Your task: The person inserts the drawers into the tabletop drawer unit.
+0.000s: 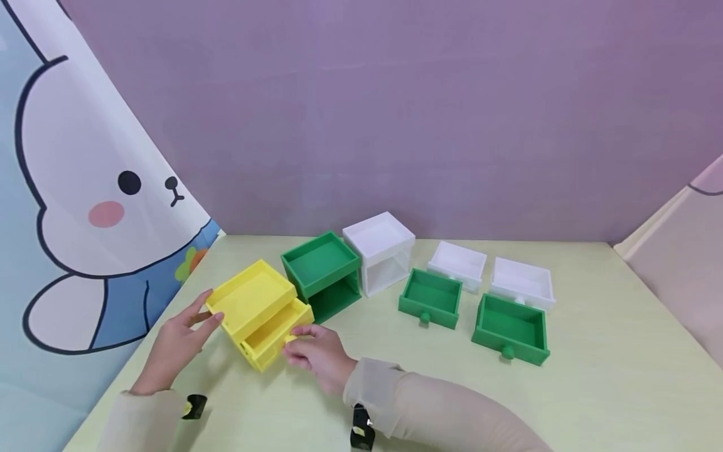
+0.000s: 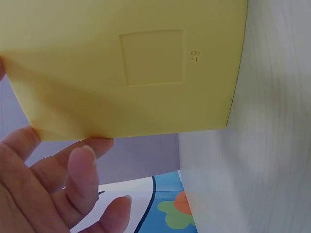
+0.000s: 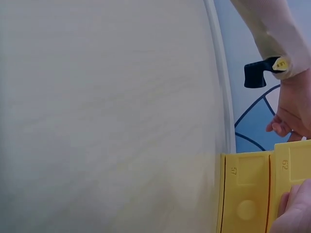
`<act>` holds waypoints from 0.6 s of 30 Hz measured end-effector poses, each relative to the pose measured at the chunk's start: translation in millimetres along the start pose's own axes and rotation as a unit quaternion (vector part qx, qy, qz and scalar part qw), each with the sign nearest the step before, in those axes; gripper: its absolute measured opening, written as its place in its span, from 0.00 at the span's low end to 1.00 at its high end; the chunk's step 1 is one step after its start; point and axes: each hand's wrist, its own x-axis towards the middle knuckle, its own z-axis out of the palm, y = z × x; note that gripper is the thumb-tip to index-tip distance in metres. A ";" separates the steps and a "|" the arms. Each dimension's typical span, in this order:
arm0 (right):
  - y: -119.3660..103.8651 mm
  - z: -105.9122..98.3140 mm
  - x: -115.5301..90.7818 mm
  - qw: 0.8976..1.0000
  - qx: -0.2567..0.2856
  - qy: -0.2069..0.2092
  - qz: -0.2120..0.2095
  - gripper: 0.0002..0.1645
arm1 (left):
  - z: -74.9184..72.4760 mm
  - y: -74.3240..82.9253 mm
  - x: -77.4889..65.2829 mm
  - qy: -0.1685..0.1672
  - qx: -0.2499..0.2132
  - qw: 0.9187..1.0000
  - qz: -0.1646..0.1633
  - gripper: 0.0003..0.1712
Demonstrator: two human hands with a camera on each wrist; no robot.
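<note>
A small yellow drawer cabinet point(image 1: 250, 300) stands at the left of the table, turned at an angle. Its upper yellow drawer point(image 1: 268, 334) sticks partly out, while the lower drawer point(image 3: 246, 191) with its round knob sits in line with the front. My right hand point(image 1: 319, 358) pinches the upper drawer's knob, which the fingers mostly cover. With thumb and fingers spread across the cabinet's left end, my left hand point(image 1: 176, 347) holds its top edges. In the left wrist view, the fingers of my left hand point(image 2: 58, 179) touch the edge of the cabinet's flat side wall.
Beside the yellow cabinet stand a green cabinet point(image 1: 319, 263) and a white cabinet point(image 1: 380, 238), both with open fronts. To their right lie two green drawers point(image 1: 425, 316) and two white drawers point(image 1: 471, 276). A purple backdrop point(image 1: 395, 125) rises behind the table.
</note>
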 end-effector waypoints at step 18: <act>0.3 -2.2 -2.5 1.000 0.012 0.023 0.002 0.12 | 0.7 2.1 -2.0 0.008 0.005 1.000 0.000 0.47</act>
